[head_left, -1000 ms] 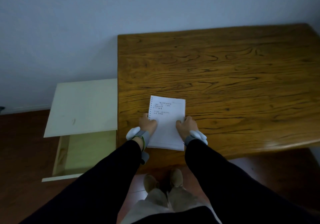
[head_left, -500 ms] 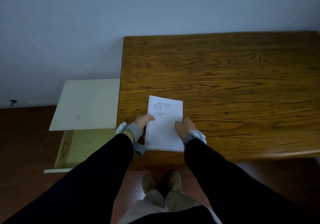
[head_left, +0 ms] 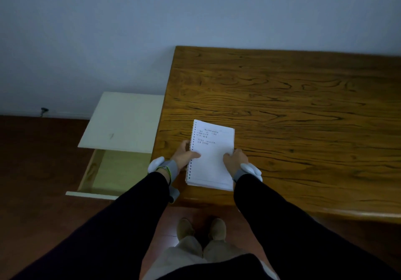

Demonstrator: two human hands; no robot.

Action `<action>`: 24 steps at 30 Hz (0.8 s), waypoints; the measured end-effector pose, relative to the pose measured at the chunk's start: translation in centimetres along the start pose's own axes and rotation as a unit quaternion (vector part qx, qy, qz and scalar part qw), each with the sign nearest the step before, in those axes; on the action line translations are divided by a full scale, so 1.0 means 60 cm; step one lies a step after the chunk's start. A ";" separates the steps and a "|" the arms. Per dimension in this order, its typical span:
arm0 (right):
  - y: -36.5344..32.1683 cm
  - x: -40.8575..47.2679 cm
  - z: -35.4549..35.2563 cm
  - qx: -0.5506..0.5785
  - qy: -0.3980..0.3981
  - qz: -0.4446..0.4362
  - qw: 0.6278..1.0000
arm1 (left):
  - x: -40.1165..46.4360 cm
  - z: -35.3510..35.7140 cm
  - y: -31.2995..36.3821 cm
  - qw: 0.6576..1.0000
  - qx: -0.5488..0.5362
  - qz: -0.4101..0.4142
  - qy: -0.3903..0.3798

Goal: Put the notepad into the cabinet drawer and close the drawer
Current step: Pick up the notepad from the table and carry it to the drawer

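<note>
A white spiral-bound notepad (head_left: 211, 156) with a few handwritten lines lies near the front left corner of the wooden table (head_left: 293, 110). My left hand (head_left: 184, 155) grips its spiral edge, thumb on the page. On the right edge, my right hand (head_left: 235, 160) holds the pad, fingers curled over it. Left of the table stands a low pale cabinet (head_left: 121, 121); its top drawer (head_left: 108, 171) is pulled out and looks empty inside.
A grey wall runs behind the table and cabinet. Dark reddish floor (head_left: 39, 171) spreads left of the cabinet. My shoes (head_left: 200, 228) stand at the table's front edge. A small dark object (head_left: 44, 110) sits at the wall's base, far left.
My left hand shifted from the pad's lower left corner to grip the spiral edge, and the pad's left side looks slightly raised. The view turned left, showing more of the cabinet.
</note>
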State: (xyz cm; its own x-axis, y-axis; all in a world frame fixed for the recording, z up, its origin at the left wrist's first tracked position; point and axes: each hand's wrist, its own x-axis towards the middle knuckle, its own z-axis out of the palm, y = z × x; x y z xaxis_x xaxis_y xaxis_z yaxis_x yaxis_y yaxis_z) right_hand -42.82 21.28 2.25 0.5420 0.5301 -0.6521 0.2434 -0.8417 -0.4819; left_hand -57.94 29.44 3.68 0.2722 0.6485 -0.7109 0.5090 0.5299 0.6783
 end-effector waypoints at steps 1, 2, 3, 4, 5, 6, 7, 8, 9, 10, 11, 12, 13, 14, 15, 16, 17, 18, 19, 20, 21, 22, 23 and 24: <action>0.002 0.001 -0.002 -0.005 -0.002 -0.005 1.000 | -0.002 0.004 0.000 1.000 -0.012 -0.002 0.006; 0.004 0.002 -0.003 -0.008 -0.002 -0.011 1.000 | -0.001 0.009 -0.001 1.000 -0.026 -0.009 0.011; 0.005 0.002 -0.005 -0.009 -0.003 -0.015 1.000 | -0.003 0.014 -0.002 0.999 -0.040 -0.019 0.017; 0.007 0.003 -0.006 -0.011 -0.004 -0.019 1.000 | -0.004 0.018 -0.005 0.998 -0.053 -0.032 0.019; 0.009 0.003 -0.008 -0.016 -0.007 -0.023 1.000 | -0.006 0.023 -0.010 0.997 -0.061 -0.043 0.014; 0.011 0.005 -0.009 -0.019 -0.009 -0.028 0.999 | -0.005 0.027 -0.016 0.997 -0.067 -0.050 0.004; 0.013 0.005 -0.010 -0.020 -0.011 -0.030 0.999 | -0.006 0.029 -0.022 0.996 -0.077 -0.052 -0.009; 0.016 0.006 -0.010 -0.020 -0.012 -0.032 0.999 | -0.007 0.031 -0.029 0.994 -0.091 -0.051 -0.022; 0.018 0.006 -0.010 -0.018 -0.011 -0.035 0.999 | -0.009 0.033 -0.035 0.993 -0.104 -0.050 -0.032; 0.021 0.008 -0.009 -0.015 -0.009 -0.039 0.999 | -0.008 0.034 -0.039 0.992 -0.115 -0.049 -0.036; 0.021 0.007 -0.009 -0.010 -0.009 -0.040 0.999 | -0.009 0.035 -0.041 0.992 -0.116 -0.044 -0.034; 0.022 0.006 -0.008 -0.005 -0.009 -0.040 0.999 | -0.010 0.035 -0.041 0.993 -0.111 -0.038 -0.028; 0.022 0.004 -0.009 -0.002 -0.010 -0.039 0.999 | -0.010 0.034 -0.041 0.994 -0.101 -0.031 -0.017; 0.022 0.005 -0.009 -0.002 -0.010 -0.043 0.999 | -0.010 0.034 -0.042 0.995 -0.094 -0.023 -0.004; 0.021 0.005 -0.009 -0.003 -0.011 -0.044 0.999 | -0.009 0.034 -0.043 0.996 -0.093 -0.016 0.002; 0.021 0.005 -0.008 -0.006 -0.011 -0.045 0.999 | -0.009 0.034 -0.045 0.995 -0.095 -0.013 0.007; 0.019 0.004 -0.010 -0.008 -0.014 -0.045 0.999 | -0.012 0.036 -0.047 0.995 -0.100 -0.014 0.010; 0.018 0.003 -0.010 -0.011 -0.018 -0.046 0.999 | -0.013 0.036 -0.050 0.994 -0.109 -0.017 0.015; 0.018 0.003 -0.010 -0.015 -0.022 -0.045 0.999 | -0.015 0.037 -0.052 0.993 -0.117 -0.020 0.019; 0.018 0.003 -0.009 -0.018 -0.024 -0.045 0.999 | -0.015 0.037 -0.055 0.992 -0.126 -0.021 0.020; 0.018 0.001 -0.010 -0.018 -0.026 -0.045 0.999 | -0.019 0.037 -0.055 0.991 -0.132 -0.022 0.019; 0.018 0.002 -0.009 -0.014 -0.026 -0.046 0.998 | -0.021 0.036 -0.056 0.990 -0.138 -0.021 0.019; 0.019 0.002 -0.009 -0.010 -0.026 -0.045 0.999 | -0.021 0.035 -0.058 0.989 -0.143 -0.021 0.021; 0.020 0.005 -0.009 -0.008 -0.022 -0.044 0.999 | -0.019 0.034 -0.060 0.988 -0.151 -0.019 0.020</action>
State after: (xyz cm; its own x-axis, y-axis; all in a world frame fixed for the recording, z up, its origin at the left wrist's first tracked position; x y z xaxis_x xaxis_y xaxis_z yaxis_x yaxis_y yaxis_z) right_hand -41.95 20.37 1.82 0.4811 0.6066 -0.6329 0.3012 -0.7924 -0.5305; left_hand -58.42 25.67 1.65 0.2229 0.6429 -0.7328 0.2498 0.6890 0.6804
